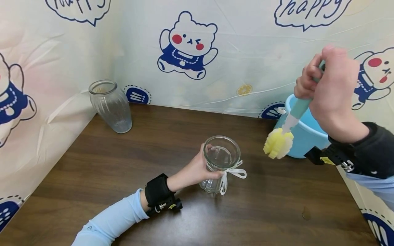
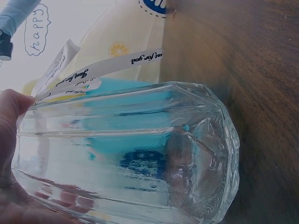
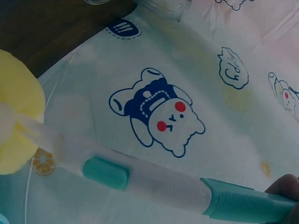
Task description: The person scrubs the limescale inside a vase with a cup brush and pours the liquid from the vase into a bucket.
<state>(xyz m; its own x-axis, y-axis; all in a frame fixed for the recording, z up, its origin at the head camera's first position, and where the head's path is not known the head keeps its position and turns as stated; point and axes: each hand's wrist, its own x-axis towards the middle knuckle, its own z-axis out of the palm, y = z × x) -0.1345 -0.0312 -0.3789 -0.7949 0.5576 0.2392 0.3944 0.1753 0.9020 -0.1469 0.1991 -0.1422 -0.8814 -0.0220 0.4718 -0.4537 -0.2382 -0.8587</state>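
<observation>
My left hand [image 1: 201,167] grips a clear ribbed glass vase [image 1: 212,186] around its neck, thumb at the front beside a white printed ribbon bow [image 1: 238,172]. In the left wrist view the vase [image 2: 117,149] lies across the picture, its thick base close to the wood. Raised at the right, my right hand [image 1: 333,85] holds a sponge bottle brush [image 1: 300,108] by its teal handle. The yellow and white sponge head [image 1: 278,143] points down, in front of the blue bucket. In the right wrist view the brush's pale shaft [image 3: 154,184] and yellow sponge [image 3: 23,112] show.
A light blue bucket [image 1: 311,136] stands at the table's back right, behind the brush. Another clear glass vase [image 1: 112,106] stands at the back left corner. Patterned sheeting [image 1: 135,51] hangs along the back and sides of the dark wooden table [image 1: 147,143]. A small wet spot [image 1: 305,214] shows front right.
</observation>
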